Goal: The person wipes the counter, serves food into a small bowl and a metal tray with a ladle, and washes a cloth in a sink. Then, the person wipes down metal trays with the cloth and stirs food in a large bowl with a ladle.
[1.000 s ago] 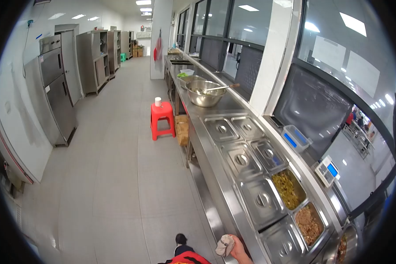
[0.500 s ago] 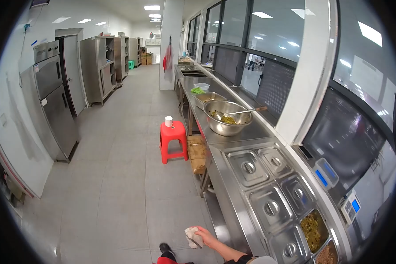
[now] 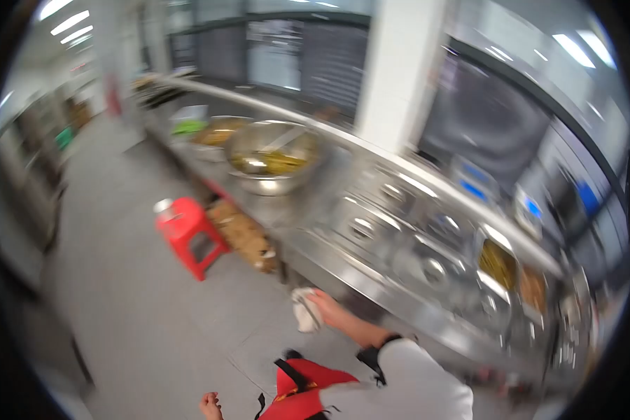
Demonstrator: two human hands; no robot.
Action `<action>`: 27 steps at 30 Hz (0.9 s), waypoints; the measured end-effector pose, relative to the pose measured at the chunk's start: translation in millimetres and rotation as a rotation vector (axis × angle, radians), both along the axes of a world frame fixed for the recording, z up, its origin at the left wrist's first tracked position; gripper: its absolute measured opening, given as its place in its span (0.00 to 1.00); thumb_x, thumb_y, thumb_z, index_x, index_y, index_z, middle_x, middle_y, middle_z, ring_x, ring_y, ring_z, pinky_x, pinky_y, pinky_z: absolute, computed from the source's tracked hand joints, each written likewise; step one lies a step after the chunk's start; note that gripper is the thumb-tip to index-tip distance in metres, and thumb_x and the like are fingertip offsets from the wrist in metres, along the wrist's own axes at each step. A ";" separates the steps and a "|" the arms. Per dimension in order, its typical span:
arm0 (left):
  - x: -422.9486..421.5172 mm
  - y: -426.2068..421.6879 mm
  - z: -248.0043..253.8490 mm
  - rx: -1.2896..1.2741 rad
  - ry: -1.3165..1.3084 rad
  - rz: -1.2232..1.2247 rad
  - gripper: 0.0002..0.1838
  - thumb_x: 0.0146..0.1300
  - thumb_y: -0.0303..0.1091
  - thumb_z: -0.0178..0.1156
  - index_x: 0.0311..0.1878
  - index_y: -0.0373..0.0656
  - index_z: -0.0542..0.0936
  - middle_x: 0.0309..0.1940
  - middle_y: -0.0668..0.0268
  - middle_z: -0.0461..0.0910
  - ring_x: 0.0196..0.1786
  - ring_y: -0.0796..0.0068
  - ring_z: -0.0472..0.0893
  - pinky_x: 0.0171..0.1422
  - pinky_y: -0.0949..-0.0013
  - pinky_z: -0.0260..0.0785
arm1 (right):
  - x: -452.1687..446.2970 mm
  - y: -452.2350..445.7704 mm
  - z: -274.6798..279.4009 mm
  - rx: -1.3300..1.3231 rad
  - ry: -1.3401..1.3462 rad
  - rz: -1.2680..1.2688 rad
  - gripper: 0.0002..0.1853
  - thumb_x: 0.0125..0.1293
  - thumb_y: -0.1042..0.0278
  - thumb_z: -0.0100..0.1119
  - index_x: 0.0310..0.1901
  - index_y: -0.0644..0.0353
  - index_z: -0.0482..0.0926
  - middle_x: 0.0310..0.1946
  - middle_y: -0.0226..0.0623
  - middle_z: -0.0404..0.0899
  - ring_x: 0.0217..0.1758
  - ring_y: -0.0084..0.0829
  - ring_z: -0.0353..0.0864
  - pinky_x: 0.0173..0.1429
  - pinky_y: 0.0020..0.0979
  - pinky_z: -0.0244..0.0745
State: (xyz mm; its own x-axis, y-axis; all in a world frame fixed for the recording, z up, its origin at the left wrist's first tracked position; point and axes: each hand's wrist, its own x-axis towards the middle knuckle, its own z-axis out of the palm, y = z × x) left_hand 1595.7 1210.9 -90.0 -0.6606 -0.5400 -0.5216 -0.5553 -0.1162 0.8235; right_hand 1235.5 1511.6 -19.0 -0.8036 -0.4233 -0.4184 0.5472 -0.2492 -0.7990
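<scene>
My right hand (image 3: 323,308) is closed on a whitish cloth (image 3: 306,310), held out low beside the front edge of the steel counter (image 3: 343,264). At the bottom of the view, my left hand (image 3: 211,405) shows only in part; its fingers look curled, but blur hides whether anything is in them. Beyond the cloth, a large steel bowl (image 3: 269,183) with yellow-green food and a ladle stands on the counter. Lidded steel pans (image 3: 362,228) are set in the counter to the right, with an uncovered pan of yellow-green food (image 3: 497,262) farther right.
A red stool (image 3: 192,234) with a white roll on it stands left of the counter, beside brown cardboard (image 3: 240,234). A white pillar (image 3: 401,77) and windows rise behind. Steel cabinets (image 3: 28,161) line the far left.
The view has swung right and is blurred, so bowl and stool appear farther left. My right hand still grips the cloth, and my left hand has come into view.
</scene>
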 end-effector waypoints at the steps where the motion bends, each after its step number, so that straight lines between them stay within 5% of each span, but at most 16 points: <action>1: -26.9 -27.3 -7.1 0.024 0.044 -0.040 0.29 0.54 0.53 0.49 0.57 0.50 0.62 0.52 0.57 0.66 0.53 0.63 0.67 0.55 0.60 0.60 | -11.8 -6.7 1.4 0.028 0.015 -0.052 0.11 0.61 0.68 0.42 0.44 0.59 0.68 0.34 0.33 0.73 0.36 0.26 0.74 0.39 0.29 0.71; 3: -73.6 -74.9 -14.6 0.064 0.060 -0.104 0.28 0.54 0.52 0.49 0.56 0.51 0.62 0.52 0.57 0.66 0.53 0.62 0.68 0.54 0.60 0.60 | -32.6 -29.7 25.9 0.008 0.026 -0.206 0.10 0.60 0.67 0.42 0.41 0.61 0.68 0.28 0.33 0.73 0.28 0.25 0.73 0.30 0.27 0.70; 12: -168.2 -200.6 -35.6 0.152 -0.357 -0.042 0.23 0.55 0.48 0.47 0.52 0.49 0.64 0.45 0.59 0.69 0.43 0.62 0.72 0.44 0.62 0.65 | -159.1 -110.7 28.2 0.006 -0.017 -0.781 0.18 0.60 0.66 0.42 0.50 0.62 0.59 0.41 0.40 0.67 0.44 0.30 0.68 0.46 0.33 0.66; 15: -178.8 -241.4 -44.8 0.169 -0.376 0.066 0.21 0.56 0.47 0.47 0.51 0.49 0.65 0.43 0.59 0.70 0.39 0.62 0.73 0.41 0.62 0.67 | -222.6 -104.6 -34.5 -0.044 0.070 -0.985 0.21 0.58 0.67 0.44 0.52 0.61 0.55 0.44 0.41 0.65 0.48 0.33 0.65 0.50 0.38 0.64; 16: -184.5 -256.4 -47.3 0.167 -0.358 0.096 0.20 0.56 0.46 0.46 0.50 0.48 0.65 0.42 0.60 0.70 0.38 0.62 0.73 0.40 0.63 0.67 | -222.5 -101.7 -12.1 -0.245 0.136 -1.035 0.19 0.57 0.69 0.45 0.49 0.59 0.55 0.42 0.41 0.65 0.45 0.33 0.67 0.48 0.39 0.66; 18: -201.6 -281.1 -59.3 0.175 -0.279 0.145 0.19 0.56 0.45 0.46 0.49 0.48 0.66 0.41 0.60 0.71 0.36 0.62 0.74 0.37 0.63 0.69 | -238.2 -92.7 6.1 -0.209 0.111 -1.154 0.16 0.55 0.74 0.45 0.45 0.58 0.57 0.39 0.39 0.66 0.39 0.33 0.70 0.41 0.31 0.69; 19: -218.7 -294.2 -67.3 0.213 -0.164 0.134 0.19 0.55 0.44 0.49 0.48 0.48 0.64 0.35 0.61 0.70 0.29 0.64 0.75 0.27 0.67 0.68 | -247.7 -85.8 1.2 -0.159 0.056 -1.149 0.17 0.54 0.76 0.44 0.46 0.57 0.56 0.38 0.38 0.67 0.36 0.32 0.70 0.39 0.28 0.69; 21: -281.9 -290.4 -17.2 0.175 -0.142 0.048 0.18 0.55 0.41 0.49 0.48 0.47 0.64 0.36 0.61 0.71 0.30 0.65 0.75 0.29 0.66 0.69 | -251.7 -94.1 25.5 -0.057 -0.003 -1.212 0.23 0.54 0.74 0.44 0.53 0.54 0.53 0.41 0.39 0.65 0.36 0.32 0.69 0.36 0.31 0.69; 24: -355.6 -291.0 6.2 0.163 -0.026 -0.068 0.17 0.54 0.37 0.48 0.48 0.45 0.65 0.38 0.59 0.70 0.35 0.65 0.74 0.34 0.65 0.69 | -261.3 -98.1 29.2 -0.078 -0.062 -1.012 0.30 0.56 0.77 0.40 0.60 0.51 0.43 0.51 0.44 0.58 0.51 0.43 0.64 0.48 0.52 0.63; 27: -421.1 -274.3 35.2 0.196 0.002 -0.168 0.16 0.54 0.33 0.47 0.48 0.44 0.66 0.38 0.60 0.71 0.35 0.70 0.74 0.34 0.69 0.68 | -255.3 -107.3 42.0 0.291 -0.100 -0.785 0.36 0.55 0.75 0.43 0.62 0.47 0.36 0.55 0.44 0.52 0.55 0.42 0.58 0.49 0.55 0.60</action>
